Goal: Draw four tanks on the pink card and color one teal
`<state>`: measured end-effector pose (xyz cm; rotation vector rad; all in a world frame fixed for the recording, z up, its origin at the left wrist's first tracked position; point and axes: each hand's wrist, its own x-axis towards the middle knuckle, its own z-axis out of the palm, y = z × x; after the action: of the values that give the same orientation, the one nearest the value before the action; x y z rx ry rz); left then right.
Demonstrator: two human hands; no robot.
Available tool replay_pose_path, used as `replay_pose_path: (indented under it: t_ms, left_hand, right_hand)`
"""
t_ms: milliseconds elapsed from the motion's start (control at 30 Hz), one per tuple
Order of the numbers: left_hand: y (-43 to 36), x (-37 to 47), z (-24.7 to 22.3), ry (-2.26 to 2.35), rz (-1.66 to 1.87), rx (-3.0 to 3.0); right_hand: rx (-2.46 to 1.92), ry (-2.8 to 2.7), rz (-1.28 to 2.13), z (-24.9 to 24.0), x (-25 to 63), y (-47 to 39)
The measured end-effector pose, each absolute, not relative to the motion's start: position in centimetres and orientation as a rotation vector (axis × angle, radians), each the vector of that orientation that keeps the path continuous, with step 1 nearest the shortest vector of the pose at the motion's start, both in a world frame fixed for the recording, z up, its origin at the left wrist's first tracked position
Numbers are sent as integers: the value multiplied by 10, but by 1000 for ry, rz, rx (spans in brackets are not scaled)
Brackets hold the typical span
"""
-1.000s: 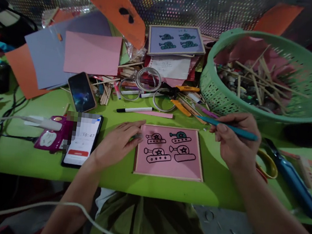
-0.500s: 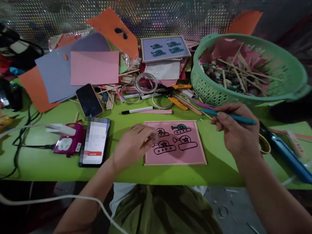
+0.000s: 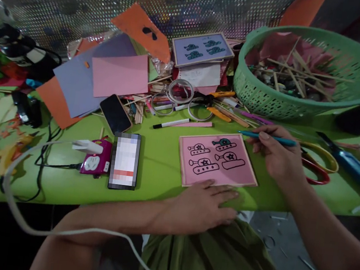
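A pink card (image 3: 191, 173) with a thin wooden stick border lies on the green table, bearing several tank drawings in black outline. The upper right tank (image 3: 224, 143) has its turret coloured teal. My left hand (image 3: 202, 205) rests with fingers stretched out at the card's lower edge and the table's front edge, holding nothing. In my right hand (image 3: 278, 151), just right of the card, a teal marker pen (image 3: 274, 138) is gripped, its tip pointing left over the card's upper right corner. Red- and yellow-handled scissors (image 3: 322, 165) lie beside that hand.
A green basket (image 3: 277, 94) holding sticks stands back right. Two phones (image 3: 116, 114) and a magenta power adapter (image 3: 96, 160) lie left. Behind are tape rolls (image 3: 180, 92), a white marker (image 3: 171, 124), paper sheets (image 3: 120, 75) and a framed purple card (image 3: 201, 50). A white cable (image 3: 89, 230) crosses in front.
My left hand has moved from the card's left side down to its lower edge, and its fingers have spread. My right hand has brought the marker closer to the card. The view has shifted.
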<state>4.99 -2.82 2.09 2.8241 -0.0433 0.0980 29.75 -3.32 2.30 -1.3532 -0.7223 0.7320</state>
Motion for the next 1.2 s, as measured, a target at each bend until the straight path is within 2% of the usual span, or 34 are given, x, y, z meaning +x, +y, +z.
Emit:
replay_pose_path:
  t_ms: [567, 1000, 1200]
  left_hand:
    - [-34, 50, 9, -71, 130, 2727]
    - [-33, 27, 6, -122, 119, 2836]
    - [-30, 22, 1, -172, 118, 2870]
  right_hand:
    - [-1414, -759, 687, 14, 301, -28]
    - [-1254, -820, 629, 41, 272, -12]
    - [-1360, -709, 623, 33, 280, -13]
